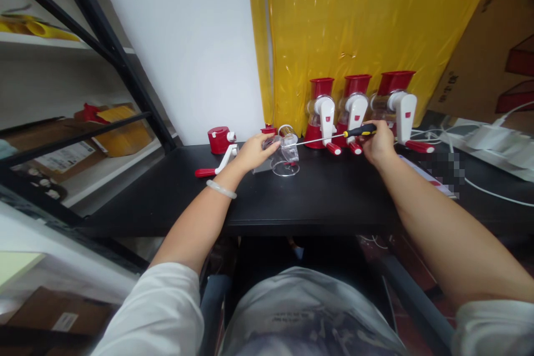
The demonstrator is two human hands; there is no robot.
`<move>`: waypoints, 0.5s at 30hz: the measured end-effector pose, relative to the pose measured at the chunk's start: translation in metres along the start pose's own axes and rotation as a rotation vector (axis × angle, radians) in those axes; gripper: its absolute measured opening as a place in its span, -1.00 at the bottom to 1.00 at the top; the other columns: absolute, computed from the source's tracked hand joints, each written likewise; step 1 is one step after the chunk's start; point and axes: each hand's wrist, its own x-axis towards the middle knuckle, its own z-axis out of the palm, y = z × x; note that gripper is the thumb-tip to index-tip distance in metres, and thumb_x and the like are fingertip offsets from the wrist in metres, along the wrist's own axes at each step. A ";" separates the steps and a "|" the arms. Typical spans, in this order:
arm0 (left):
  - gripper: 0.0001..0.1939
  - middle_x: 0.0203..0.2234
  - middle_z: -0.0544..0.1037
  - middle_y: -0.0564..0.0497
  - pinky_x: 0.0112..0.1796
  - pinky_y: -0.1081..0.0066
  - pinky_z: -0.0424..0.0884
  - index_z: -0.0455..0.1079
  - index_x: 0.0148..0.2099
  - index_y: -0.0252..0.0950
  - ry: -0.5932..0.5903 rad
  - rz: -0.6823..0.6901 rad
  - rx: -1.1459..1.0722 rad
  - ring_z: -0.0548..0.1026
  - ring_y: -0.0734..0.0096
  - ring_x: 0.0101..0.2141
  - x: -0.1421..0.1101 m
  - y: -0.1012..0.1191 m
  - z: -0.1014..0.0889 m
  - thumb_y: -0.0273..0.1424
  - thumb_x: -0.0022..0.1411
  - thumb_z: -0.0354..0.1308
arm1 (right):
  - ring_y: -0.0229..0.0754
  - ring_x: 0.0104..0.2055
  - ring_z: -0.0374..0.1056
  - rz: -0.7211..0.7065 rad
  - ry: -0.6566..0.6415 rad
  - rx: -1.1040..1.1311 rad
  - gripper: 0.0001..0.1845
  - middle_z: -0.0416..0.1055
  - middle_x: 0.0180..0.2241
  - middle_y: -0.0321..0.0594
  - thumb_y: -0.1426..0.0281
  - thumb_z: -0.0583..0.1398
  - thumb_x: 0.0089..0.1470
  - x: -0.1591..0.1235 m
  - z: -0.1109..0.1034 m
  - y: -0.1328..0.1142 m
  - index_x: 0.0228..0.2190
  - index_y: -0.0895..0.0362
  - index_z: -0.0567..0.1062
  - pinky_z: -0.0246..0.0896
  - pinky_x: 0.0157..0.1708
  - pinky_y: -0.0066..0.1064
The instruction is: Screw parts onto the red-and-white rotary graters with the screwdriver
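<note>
My right hand point(379, 142) grips the black-and-yellow handle of a screwdriver point(361, 130). Its long shaft points left, and the tip reaches a clear plastic grater body point(289, 149). Fingers of my left hand point(257, 151) are closed around the left side of that clear part above the black table. A clear ring-shaped base point(285, 169) shows just below it. Behind it is a metal grater drum point(287, 131). To the left of my left hand lies a red grater part with a white crank point(219, 140) and red handle.
Three red-and-white rotary graters point(321, 111) stand in a row at the back, before a yellow plastic sheet point(334, 22). White cables and a power strip point(496, 136) lie at the right. A black-framed shelf point(125, 78) with boxes is at the left.
</note>
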 end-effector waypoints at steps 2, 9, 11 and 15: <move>-0.53 0.27 0.61 -0.27 0.35 0.01 0.40 0.55 0.31 -0.33 0.002 0.002 -0.001 0.56 0.00 0.27 0.000 0.000 0.000 -0.16 0.54 0.22 | -0.33 -0.69 0.17 -0.002 0.002 -0.012 -0.63 0.26 -0.64 -0.36 0.29 0.24 0.31 -0.001 0.000 -0.001 -0.54 0.04 0.33 0.11 -0.77 -0.51; -0.55 0.27 0.62 -0.25 0.34 -0.03 0.42 0.56 0.30 -0.27 0.007 0.004 -0.010 0.57 -0.01 0.26 0.000 -0.002 0.000 -0.15 0.53 0.22 | -0.39 -0.75 -0.03 -0.089 -0.055 -0.058 -0.52 0.13 -0.68 -0.46 0.14 0.35 0.29 -0.002 -0.004 0.001 -0.51 0.02 0.26 -0.14 -0.82 -0.56; -0.56 0.26 0.62 -0.24 0.33 -0.04 0.42 0.56 0.30 -0.26 0.009 0.002 -0.008 0.57 -0.01 0.27 0.000 -0.001 0.000 -0.15 0.53 0.22 | -0.39 -0.73 0.01 -0.076 -0.057 -0.039 -0.55 0.17 -0.66 -0.44 0.20 0.35 0.27 -0.002 -0.002 0.000 -0.51 0.02 0.26 -0.12 -0.82 -0.57; -0.54 0.26 0.62 -0.25 0.33 -0.02 0.42 0.56 0.30 -0.29 0.003 0.002 -0.003 0.57 -0.01 0.26 0.000 0.000 -0.001 -0.15 0.53 0.22 | -0.36 -0.70 0.09 -0.052 -0.055 -0.006 -0.59 0.23 -0.64 -0.39 0.23 0.33 0.23 -0.002 0.000 -0.003 -0.52 0.00 0.28 -0.01 -0.79 -0.54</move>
